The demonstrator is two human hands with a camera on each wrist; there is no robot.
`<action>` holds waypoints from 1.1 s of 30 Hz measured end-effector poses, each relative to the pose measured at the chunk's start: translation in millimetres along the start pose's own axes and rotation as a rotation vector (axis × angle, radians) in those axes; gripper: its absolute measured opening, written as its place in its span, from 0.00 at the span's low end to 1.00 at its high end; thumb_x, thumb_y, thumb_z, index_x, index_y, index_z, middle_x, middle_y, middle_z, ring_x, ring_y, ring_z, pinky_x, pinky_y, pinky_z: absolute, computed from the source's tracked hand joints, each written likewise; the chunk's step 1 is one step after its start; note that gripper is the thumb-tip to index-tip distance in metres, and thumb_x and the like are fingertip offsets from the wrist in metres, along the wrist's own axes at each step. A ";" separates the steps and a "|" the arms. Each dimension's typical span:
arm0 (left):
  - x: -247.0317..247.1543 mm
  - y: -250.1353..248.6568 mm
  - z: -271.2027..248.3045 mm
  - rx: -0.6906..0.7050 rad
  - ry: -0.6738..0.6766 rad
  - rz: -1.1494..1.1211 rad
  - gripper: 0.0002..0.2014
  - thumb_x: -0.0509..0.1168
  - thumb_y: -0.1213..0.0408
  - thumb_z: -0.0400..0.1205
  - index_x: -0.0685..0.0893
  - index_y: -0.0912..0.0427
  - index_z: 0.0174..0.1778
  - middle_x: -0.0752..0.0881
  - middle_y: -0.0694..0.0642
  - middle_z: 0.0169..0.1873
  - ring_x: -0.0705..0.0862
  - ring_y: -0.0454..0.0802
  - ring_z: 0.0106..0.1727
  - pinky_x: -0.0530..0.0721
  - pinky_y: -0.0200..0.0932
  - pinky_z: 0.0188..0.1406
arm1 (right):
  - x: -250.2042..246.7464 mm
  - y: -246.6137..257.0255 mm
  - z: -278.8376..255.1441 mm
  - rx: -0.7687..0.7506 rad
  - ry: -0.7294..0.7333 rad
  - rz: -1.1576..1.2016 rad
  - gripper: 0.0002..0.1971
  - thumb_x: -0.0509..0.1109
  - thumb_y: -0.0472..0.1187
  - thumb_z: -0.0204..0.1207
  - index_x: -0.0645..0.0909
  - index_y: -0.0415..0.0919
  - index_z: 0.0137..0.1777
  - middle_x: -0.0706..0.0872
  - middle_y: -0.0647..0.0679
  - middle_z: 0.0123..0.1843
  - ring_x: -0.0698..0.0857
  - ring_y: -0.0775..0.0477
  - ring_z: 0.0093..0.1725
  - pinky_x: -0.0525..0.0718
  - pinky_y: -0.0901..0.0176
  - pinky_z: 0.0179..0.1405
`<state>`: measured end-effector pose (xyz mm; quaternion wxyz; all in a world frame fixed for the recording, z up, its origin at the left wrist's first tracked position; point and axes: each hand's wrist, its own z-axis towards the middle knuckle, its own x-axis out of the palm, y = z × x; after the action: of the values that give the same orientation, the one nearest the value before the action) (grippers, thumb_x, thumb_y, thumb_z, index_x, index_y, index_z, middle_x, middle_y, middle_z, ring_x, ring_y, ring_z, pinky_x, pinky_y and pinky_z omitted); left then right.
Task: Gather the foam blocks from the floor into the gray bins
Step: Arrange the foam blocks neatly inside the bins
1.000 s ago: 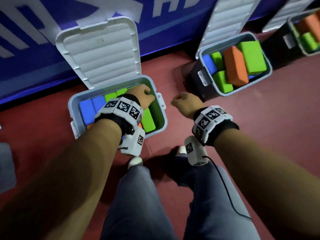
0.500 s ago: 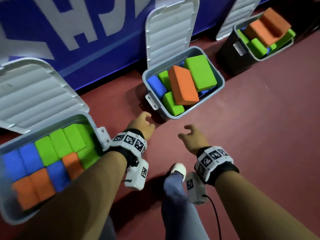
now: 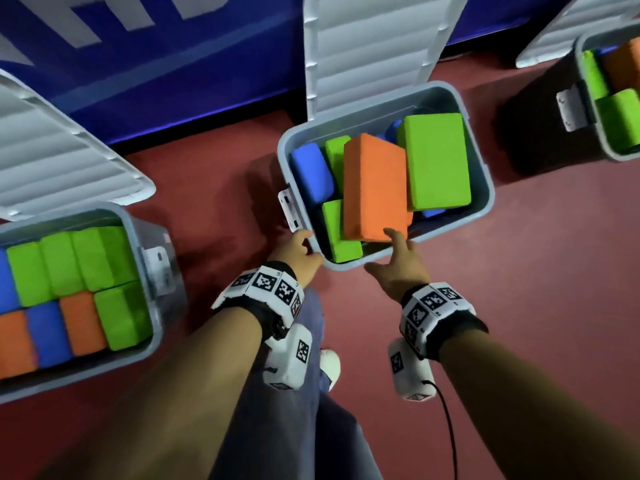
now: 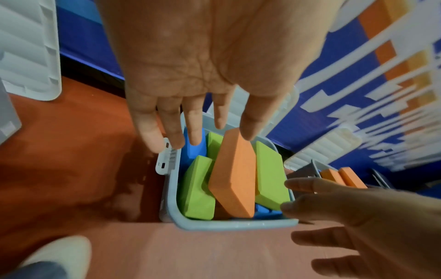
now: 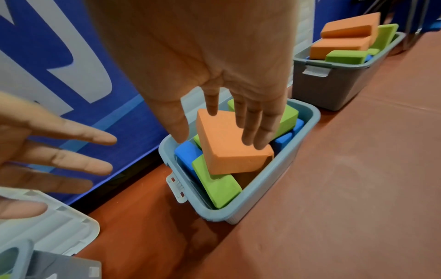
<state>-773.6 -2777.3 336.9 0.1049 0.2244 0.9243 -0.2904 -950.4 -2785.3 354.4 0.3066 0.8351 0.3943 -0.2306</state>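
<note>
Progress, judged from the frames: no foam block lies loose on the visible red floor (image 3: 519, 306); gathering looks close to done, with settling of loose blocks the likely remainder. Left bin (image 3: 152, 341), lid up: green, orange and blue blocks packed upright in two tidy rows, apparently full. Left hand (image 3: 298, 251) sits at the near-left corner of the middle bin (image 3: 485, 188); the left wrist view shows its fingers (image 4: 193, 128) straight, slightly spread, holding nothing; contact with the rim cannot be told. Middle bin's contents sit jumbled. The orange block (image 3: 375, 187) lies on top, tilted, propped on the green blocks below, long axis running from the near rim toward the raised lid (image 3: 374, 46), its near end pointing at the person. Beside it a large green block (image 3: 436, 161) lies flat, roughly parallel. Right hand (image 3: 398, 265): fingers extended and empty, a fingertip at the orange block's near edge; touching or just above, cannot tell. Right bin (image 3: 588, 109), dark-walled, partly out of frame, heaped with orange and green.
</note>
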 end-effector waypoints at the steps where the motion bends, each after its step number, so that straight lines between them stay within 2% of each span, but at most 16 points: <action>1: -3.5 -1.0 17.0 -0.016 -0.017 0.017 0.23 0.64 0.65 0.80 0.73 0.53 0.72 0.80 0.61 0.66 0.82 0.59 0.62 0.78 0.49 0.64 | 0.9 7.2 20.5 -0.020 -0.012 -0.014 0.37 0.72 0.41 0.72 0.60 0.50 0.80 0.66 0.38 0.75 0.73 0.35 0.70 0.72 0.51 0.67; 3: -3.0 -3.4 52.9 -0.052 -0.030 0.091 0.23 0.64 0.62 0.79 0.73 0.52 0.72 0.80 0.61 0.66 0.81 0.60 0.63 0.79 0.52 0.63 | 3.3 20.4 61.0 -0.039 -0.046 -0.084 0.41 0.74 0.44 0.71 0.57 0.55 0.82 0.60 0.39 0.80 0.67 0.34 0.76 0.69 0.45 0.71; 6: 11.3 -6.5 99.7 -0.053 -0.006 0.217 0.25 0.63 0.60 0.79 0.71 0.51 0.75 0.77 0.58 0.70 0.77 0.59 0.69 0.76 0.50 0.68 | 11.4 39.4 118.0 -0.067 -0.030 -0.306 0.46 0.75 0.53 0.70 0.49 0.64 0.82 0.44 0.43 0.85 0.54 0.35 0.81 0.69 0.35 0.72; 10: 40.6 -12.4 144.7 -0.026 0.079 0.298 0.26 0.64 0.58 0.81 0.69 0.53 0.76 0.74 0.63 0.71 0.74 0.61 0.71 0.73 0.49 0.69 | 27.8 55.4 175.9 -0.144 0.075 -0.461 0.45 0.73 0.59 0.70 0.46 0.71 0.80 0.28 0.47 0.83 0.42 0.34 0.83 0.64 0.24 0.71; 13: 60.5 -6.8 159.9 -0.129 0.077 0.391 0.26 0.61 0.53 0.82 0.68 0.56 0.76 0.70 0.63 0.74 0.71 0.63 0.73 0.71 0.53 0.70 | 45.4 55.6 192.7 -0.155 0.067 -0.551 0.45 0.70 0.67 0.67 0.45 0.74 0.78 0.21 0.48 0.80 0.35 0.31 0.82 0.62 0.23 0.70; 15: 72.2 -3.0 165.5 -0.179 0.076 0.413 0.28 0.61 0.52 0.81 0.66 0.53 0.77 0.62 0.64 0.78 0.69 0.66 0.73 0.71 0.57 0.71 | 52.6 51.2 196.5 -0.168 0.023 -0.625 0.46 0.68 0.73 0.62 0.49 0.72 0.78 0.18 0.46 0.78 0.32 0.30 0.81 0.60 0.21 0.70; 17: 83.5 0.9 169.8 -0.195 0.040 0.377 0.29 0.62 0.51 0.81 0.63 0.47 0.79 0.53 0.64 0.80 0.67 0.69 0.73 0.71 0.59 0.70 | 51.1 43.9 201.5 -0.198 0.008 -0.650 0.43 0.69 0.74 0.60 0.59 0.67 0.76 0.19 0.46 0.78 0.32 0.30 0.81 0.61 0.21 0.70; 19: 98.6 0.8 175.8 -0.210 0.026 0.318 0.32 0.62 0.49 0.80 0.60 0.46 0.80 0.52 0.65 0.81 0.62 0.70 0.77 0.68 0.61 0.73 | 36.5 31.8 206.6 -0.232 0.009 -0.611 0.38 0.71 0.71 0.60 0.64 0.64 0.69 0.21 0.48 0.79 0.34 0.30 0.81 0.65 0.23 0.69; 21: 110.6 -3.5 179.6 -0.239 0.013 0.230 0.38 0.61 0.43 0.76 0.55 0.45 0.81 0.53 0.63 0.81 0.58 0.68 0.79 0.62 0.62 0.77 | 19.2 18.3 212.1 -0.336 0.005 -0.612 0.36 0.72 0.65 0.59 0.64 0.62 0.68 0.31 0.48 0.80 0.43 0.28 0.81 0.72 0.31 0.65; 23: 121.1 -7.1 184.5 -0.280 -0.034 0.061 0.42 0.64 0.43 0.71 0.54 0.44 0.81 0.59 0.63 0.80 0.64 0.66 0.77 0.66 0.59 0.75 | 5.6 5.8 214.1 -0.426 0.016 -0.618 0.38 0.74 0.58 0.59 0.65 0.61 0.70 0.42 0.47 0.79 0.53 0.28 0.79 0.76 0.39 0.60; 25: 124.1 -9.2 189.2 -0.287 -0.074 -0.055 0.45 0.69 0.49 0.69 0.55 0.49 0.81 0.64 0.64 0.78 0.72 0.65 0.73 0.72 0.54 0.71 | -0.3 -3.1 213.6 -0.453 0.044 -0.587 0.40 0.78 0.57 0.59 0.65 0.63 0.72 0.35 0.48 0.82 0.47 0.32 0.82 0.75 0.41 0.64; 27: 123.2 -7.7 194.6 -0.318 -0.112 -0.086 0.39 0.68 0.52 0.77 0.56 0.54 0.81 0.67 0.64 0.76 0.74 0.63 0.72 0.73 0.50 0.69 | -6.1 -10.3 214.3 -0.482 0.005 -0.463 0.40 0.81 0.54 0.56 0.68 0.63 0.70 0.32 0.48 0.84 0.46 0.35 0.84 0.71 0.43 0.71; 29: 122.6 -5.2 199.6 -0.364 -0.149 -0.124 0.29 0.55 0.50 0.85 0.61 0.58 0.80 0.71 0.65 0.74 0.73 0.63 0.72 0.71 0.49 0.69 | -17.6 -18.5 211.8 -0.518 -0.043 -0.277 0.39 0.82 0.50 0.55 0.73 0.63 0.68 0.39 0.42 0.85 0.51 0.39 0.83 0.64 0.59 0.77; 30: 121.8 -3.4 201.3 -0.361 -0.157 -0.089 0.28 0.50 0.49 0.86 0.62 0.60 0.80 0.71 0.65 0.73 0.73 0.63 0.72 0.70 0.50 0.70 | -24.9 -22.1 208.3 -0.537 -0.049 -0.205 0.37 0.81 0.48 0.56 0.74 0.62 0.68 0.42 0.41 0.84 0.54 0.42 0.83 0.59 0.69 0.76; 31: 122.9 -2.0 204.6 -0.382 -0.165 -0.091 0.29 0.51 0.49 0.86 0.61 0.61 0.80 0.71 0.66 0.73 0.72 0.64 0.72 0.70 0.51 0.69 | -31.7 -26.2 204.0 -0.553 -0.057 -0.162 0.36 0.78 0.48 0.58 0.74 0.61 0.69 0.45 0.41 0.84 0.58 0.44 0.82 0.57 0.74 0.74; 33: 120.6 -5.6 207.6 -0.438 -0.168 -0.125 0.40 0.64 0.47 0.80 0.52 0.57 0.82 0.70 0.64 0.71 0.74 0.63 0.69 0.74 0.48 0.61 | -45.2 -34.2 195.0 -0.534 -0.101 -0.139 0.33 0.71 0.47 0.61 0.74 0.60 0.70 0.52 0.42 0.83 0.65 0.46 0.78 0.61 0.74 0.69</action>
<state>-868.9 -2859.9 132.5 0.2092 0.1136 0.9654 -0.1065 -1032.1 -2926.9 233.8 0.5187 0.6831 0.4816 -0.1801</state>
